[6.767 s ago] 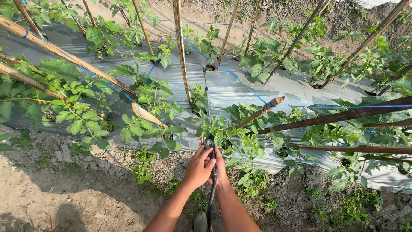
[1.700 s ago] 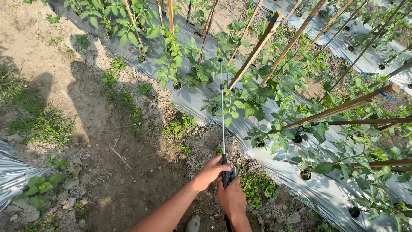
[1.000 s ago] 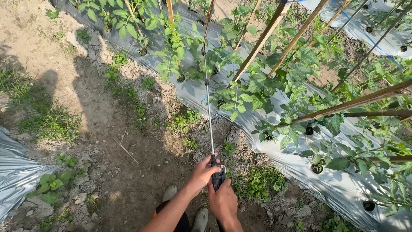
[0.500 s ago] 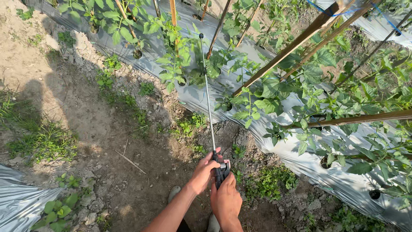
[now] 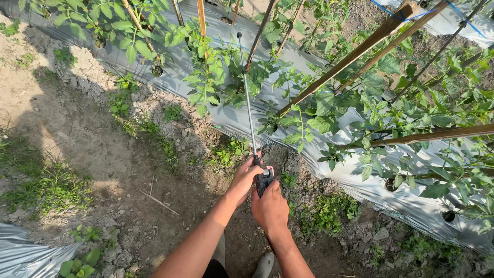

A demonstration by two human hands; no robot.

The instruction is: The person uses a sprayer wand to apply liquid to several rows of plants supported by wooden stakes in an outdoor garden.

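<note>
Left hand (image 5: 245, 177): gripping the sprayer wand (image 5: 247, 100) at its black handle.
Right hand (image 5: 269, 208): clasps handle just below.
Wand tip: among tomato plants (image 5: 216, 72).

Out in a vegetable field: silver mulch sheeting (image 5: 360, 180) running toward two o'clock, leafy staked plants (image 5: 329, 103), bamboo poles (image 5: 355, 51), bare soil (image 5: 103, 154) at nine.

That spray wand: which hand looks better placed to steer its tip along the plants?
Probably the left hand: it grips the front of the spray wand, where the thin metal tube starts. The right hand sits behind, wrapped round the black handle.
</note>
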